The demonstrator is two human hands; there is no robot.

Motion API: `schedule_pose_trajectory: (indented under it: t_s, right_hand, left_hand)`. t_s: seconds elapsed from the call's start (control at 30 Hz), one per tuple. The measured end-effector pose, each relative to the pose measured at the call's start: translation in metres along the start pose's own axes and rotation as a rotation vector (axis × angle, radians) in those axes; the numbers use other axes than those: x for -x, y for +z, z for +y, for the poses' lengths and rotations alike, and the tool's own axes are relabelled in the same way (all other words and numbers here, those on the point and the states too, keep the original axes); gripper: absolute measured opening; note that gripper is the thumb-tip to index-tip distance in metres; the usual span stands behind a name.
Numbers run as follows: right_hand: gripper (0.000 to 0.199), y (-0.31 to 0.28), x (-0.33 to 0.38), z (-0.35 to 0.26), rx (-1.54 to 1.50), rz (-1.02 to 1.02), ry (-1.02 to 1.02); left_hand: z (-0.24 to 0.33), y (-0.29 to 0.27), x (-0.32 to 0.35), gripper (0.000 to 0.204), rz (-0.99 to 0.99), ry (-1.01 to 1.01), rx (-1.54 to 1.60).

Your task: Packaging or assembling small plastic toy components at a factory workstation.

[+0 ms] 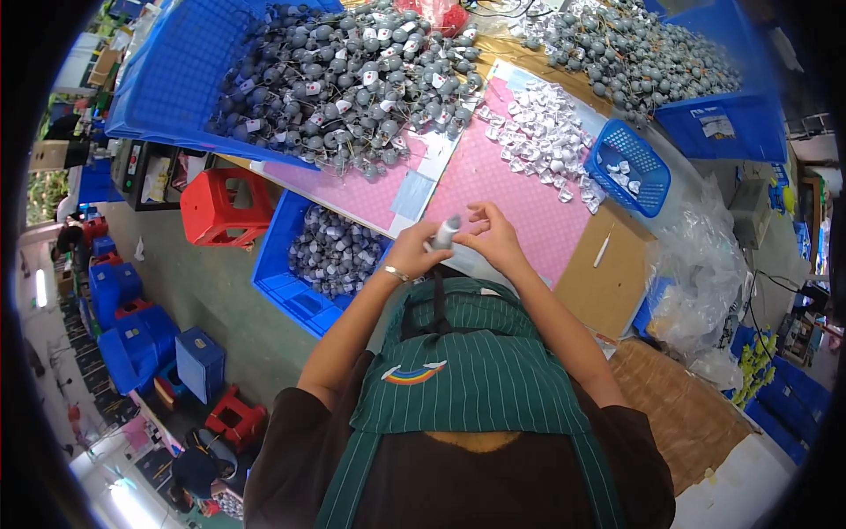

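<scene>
Close in front of my apron, my left hand [411, 251] is closed around a small grey-and-white piece [446, 234], rounded and roughly cylindrical, held tilted up. My right hand [495, 236] is just beside it, its fingers curved and apart, with the thumb close to the piece. Nothing shows in the right hand's grasp. Beyond my hands, a heap of small clear-white plastic parts [539, 132] lies on the pink patterned table cover [467, 176]. A large pile of grey bulb-shaped pieces [352, 84], some with white tags, spreads at the far left.
A blue basket [648, 198] with a few white parts stands right of the heap. Below the table's left edge, a blue crate [304, 304] holds more grey pieces, near a red stool [225, 210]. A white pen-like stick [603, 250] lies on cardboard [599, 295]; clear plastic bags [701, 264] bunch farther right.
</scene>
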State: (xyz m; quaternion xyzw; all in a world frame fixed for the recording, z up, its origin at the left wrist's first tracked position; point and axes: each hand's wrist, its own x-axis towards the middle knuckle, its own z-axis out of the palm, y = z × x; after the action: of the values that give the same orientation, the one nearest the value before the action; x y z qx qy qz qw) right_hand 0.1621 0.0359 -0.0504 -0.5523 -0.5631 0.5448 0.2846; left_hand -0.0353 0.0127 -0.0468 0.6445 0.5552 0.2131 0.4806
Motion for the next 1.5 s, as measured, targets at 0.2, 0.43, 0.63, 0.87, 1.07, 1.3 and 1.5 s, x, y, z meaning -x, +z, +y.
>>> schedule_pose_trajectory:
  t_s: [0.2, 0.43, 0.63, 0.87, 1.07, 1.3, 1.5]
  right_hand:
    - [0.04, -0.047, 0.004, 0.078, -0.076, 0.18, 0.169]
    - [0.029, -0.109, -0.018, 0.14, 0.174, 0.381, 0.223]
    - [0.033, -0.128, -0.045, 0.159, 0.535, 0.675, 0.152]
    - [0.039, -0.129, -0.048, 0.15, 0.681, 0.606, 0.218]
    - [0.027, -0.118, -0.042, 0.136, 0.607, 0.627, 0.064]
    - [0.016, -0.048, -0.02, 0.05, -0.224, 0.271, 0.105]
    - [0.016, -0.024, -0.004, 0.004, -0.311, 0.136, -0.027]
  left_hand:
    - [-0.101, -0.073, 0.028, 0.041, 0.188, -0.315, -0.653]
    - [-0.22, -0.069, -0.055, 0.054, 0.643, -0.515, 0.169]
    - [-0.253, -0.074, -0.132, 0.051, 0.733, -0.589, 0.035]
    - [-0.197, -0.045, -0.117, 0.042, 0.798, -0.467, 0.256]
    - [-0.084, -0.003, -0.089, 0.032, 0.619, -0.388, 0.677]
    - [-0.013, 0.018, -0.07, 0.036, 0.284, -0.29, 0.6]
    - [0.022, 0.021, -0.055, 0.038, 0.119, -0.225, 0.481]
